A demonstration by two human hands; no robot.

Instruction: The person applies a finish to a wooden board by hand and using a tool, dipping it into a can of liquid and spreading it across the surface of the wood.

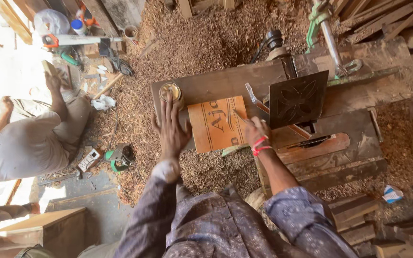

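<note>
My left hand point(170, 128) lies flat with fingers spread on the wooden workbench point(216, 83), its fingertips touching a small round tin point(170, 91). My right hand point(255, 131), with red thread bands at the wrist, pinches a thin pencil-like tool point(241, 117) over an orange printed board point(216, 124) lying on the bench. Just right of it stands a dark square wooden panel point(298, 99) carved with a leaf pattern. A slotted brown piece point(314, 145) lies below the panel.
Wood shavings point(197, 38) cover the floor. Another person point(29, 138) in light clothes sits at the left. A green power tool point(118, 156) lies near them. A metal clamp point(331, 43) and stacked timber point(388, 19) are at the top right.
</note>
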